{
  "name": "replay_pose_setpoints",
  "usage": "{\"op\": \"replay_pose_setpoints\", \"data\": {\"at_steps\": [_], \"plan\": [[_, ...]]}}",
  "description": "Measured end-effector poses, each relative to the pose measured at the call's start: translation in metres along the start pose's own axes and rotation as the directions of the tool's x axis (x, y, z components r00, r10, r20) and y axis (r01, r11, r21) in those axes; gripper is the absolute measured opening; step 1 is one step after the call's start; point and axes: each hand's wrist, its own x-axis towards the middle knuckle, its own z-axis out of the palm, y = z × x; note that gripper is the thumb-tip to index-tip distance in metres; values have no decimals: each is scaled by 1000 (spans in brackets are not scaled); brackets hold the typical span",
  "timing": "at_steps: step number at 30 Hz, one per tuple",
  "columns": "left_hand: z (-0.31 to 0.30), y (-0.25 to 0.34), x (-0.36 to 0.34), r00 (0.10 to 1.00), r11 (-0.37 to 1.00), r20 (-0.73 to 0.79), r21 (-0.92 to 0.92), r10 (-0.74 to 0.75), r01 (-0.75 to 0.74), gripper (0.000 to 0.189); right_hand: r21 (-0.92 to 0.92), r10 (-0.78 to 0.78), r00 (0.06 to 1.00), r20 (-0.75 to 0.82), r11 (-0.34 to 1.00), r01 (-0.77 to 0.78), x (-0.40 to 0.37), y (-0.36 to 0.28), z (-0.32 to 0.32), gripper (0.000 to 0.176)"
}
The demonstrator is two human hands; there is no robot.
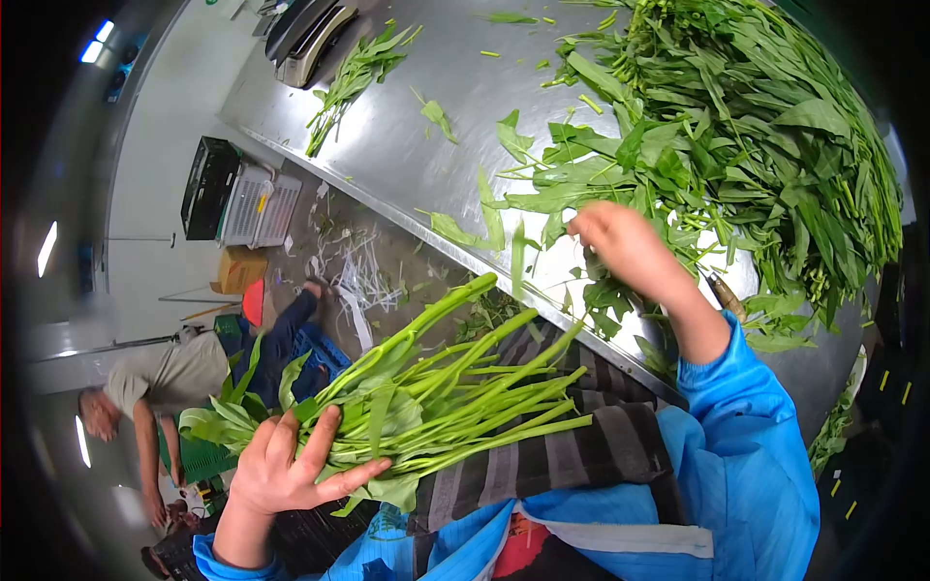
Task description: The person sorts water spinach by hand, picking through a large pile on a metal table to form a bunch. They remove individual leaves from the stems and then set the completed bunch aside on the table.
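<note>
My left hand (300, 465) is wrapped round a bunch of water spinach (465, 378), near its leafy end. The long cut stems point up and right across my lap. Above the metal table (417, 165), my right hand (620, 242) has its fingers curled together; whatever may be between them is hidden. A blurred loose leaf (518, 259) is in the air left of that hand, near the table edge. Scattered leaves (572, 189) lie beside my right hand. A large heap of water spinach (765, 136) covers the table's right side.
A scale (308, 44) stands at the table's far end, with a small bunch of greens (358, 82) near it. Stacked crates (257, 203) and a cardboard box (240, 269) are at the left. White strips (358, 286) litter the floor. Another person (179, 378) bends over at lower left.
</note>
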Motion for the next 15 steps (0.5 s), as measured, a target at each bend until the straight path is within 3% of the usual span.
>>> {"op": "replay_pose_setpoints", "data": {"at_steps": [1,2,4,7,10,12,15], "plan": [[0,-2,0,1000,1000,-12,5,0,0,45,316,225,970,97,917,-244,5,-4,-10,30],[1,0,-1,1000,1000,-29,9,-9,10,51,325,256,961,102,905,-276,7,-14,-14,28],[3,-1,0,999,1000,-46,4,-6,6,54,191,-58,997,-46,979,66,8,-28,-3,27],[2,-2,3,999,1000,-46,2,2,-1,58,-195,-511,846,-154,855,481,15,-53,18,33],[1,-2,7,999,1000,-52,-5,5,-6,60,-221,-682,731,31,709,670,28,-57,46,37],[1,-2,7,998,1000,-65,-5,7,-7,60,-37,-668,674,317,701,712,35,-46,60,34],[6,-2,1,996,998,-86,-66,-18,12,57,396,-587,769,252,788,471,27,-32,52,28]]}}
